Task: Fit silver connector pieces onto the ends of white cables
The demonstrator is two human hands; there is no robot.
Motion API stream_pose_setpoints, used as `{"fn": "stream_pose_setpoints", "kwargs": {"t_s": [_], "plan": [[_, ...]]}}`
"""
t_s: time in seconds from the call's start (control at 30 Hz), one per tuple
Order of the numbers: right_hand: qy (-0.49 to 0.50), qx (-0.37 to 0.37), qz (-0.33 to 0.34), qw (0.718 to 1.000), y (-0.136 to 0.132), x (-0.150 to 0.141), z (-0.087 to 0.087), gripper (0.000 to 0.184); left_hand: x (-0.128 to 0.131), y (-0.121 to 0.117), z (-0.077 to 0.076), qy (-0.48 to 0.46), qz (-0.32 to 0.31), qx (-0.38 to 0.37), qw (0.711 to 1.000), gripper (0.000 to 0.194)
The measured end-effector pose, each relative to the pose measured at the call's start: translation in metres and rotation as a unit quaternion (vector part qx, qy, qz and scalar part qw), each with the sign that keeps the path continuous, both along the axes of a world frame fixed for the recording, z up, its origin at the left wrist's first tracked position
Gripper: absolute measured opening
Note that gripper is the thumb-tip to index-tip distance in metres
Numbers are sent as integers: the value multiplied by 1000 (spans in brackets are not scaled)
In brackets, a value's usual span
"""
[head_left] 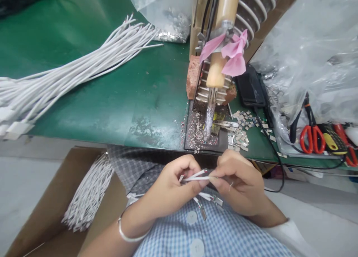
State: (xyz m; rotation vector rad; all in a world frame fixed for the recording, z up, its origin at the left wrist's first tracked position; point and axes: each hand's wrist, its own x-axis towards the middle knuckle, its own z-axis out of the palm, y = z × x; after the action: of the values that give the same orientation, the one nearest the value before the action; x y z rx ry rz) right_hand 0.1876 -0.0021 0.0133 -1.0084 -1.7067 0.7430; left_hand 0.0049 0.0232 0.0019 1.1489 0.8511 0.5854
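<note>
My left hand point(179, 180) is closed around a few white cables point(192, 178) with stripped ends, just in front of the table edge. Thumb and fingertips of my right hand point(240, 182) pinch the end of one of these cables. Below my hands hang more white cable ends, with small metal connectors point(203, 213) on coloured wires. Beyond them a soldering iron point(212, 96) with a wooden handle and pink ribbon is mounted tip down over a dark tray point(191, 143) strewn with solder bits. Small metal connector pieces point(240, 137) lie right of the tray.
A bundle of white cables point(84, 63) lies on the green table point(117, 111) at left. A cardboard box point(50, 197) holds more cables. Red-handled pliers point(311, 137), a black phone-like device point(250, 87) and plastic bags point(316, 44) are at right. A brick point(192, 78) stands beside the iron.
</note>
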Motion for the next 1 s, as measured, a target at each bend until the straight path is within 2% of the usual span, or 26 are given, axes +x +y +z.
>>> {"fn": "stream_pose_setpoints", "kwargs": {"t_s": [0.3,0.43,0.5,0.67,0.8,1.0], "plan": [[30,6,10,999,0,1,-6,10,-1,-2,-4,-65,52,-6,996,52],[35,-15,19,999,-1,1,-4,10,-3,-1,0,-19,19,27,999,53],[38,-27,11,999,-2,1,-3,10,-4,0,2,5,-3,58,998,48],[43,-57,3,997,-2,4,-2,9,-5,1,6,2,-67,145,987,16],[74,-115,28,990,-3,8,-1,11,-6,1,8,5,-66,172,983,12],[119,-160,70,978,1,13,-4,17,-6,1,7,0,-44,165,985,15]]}}
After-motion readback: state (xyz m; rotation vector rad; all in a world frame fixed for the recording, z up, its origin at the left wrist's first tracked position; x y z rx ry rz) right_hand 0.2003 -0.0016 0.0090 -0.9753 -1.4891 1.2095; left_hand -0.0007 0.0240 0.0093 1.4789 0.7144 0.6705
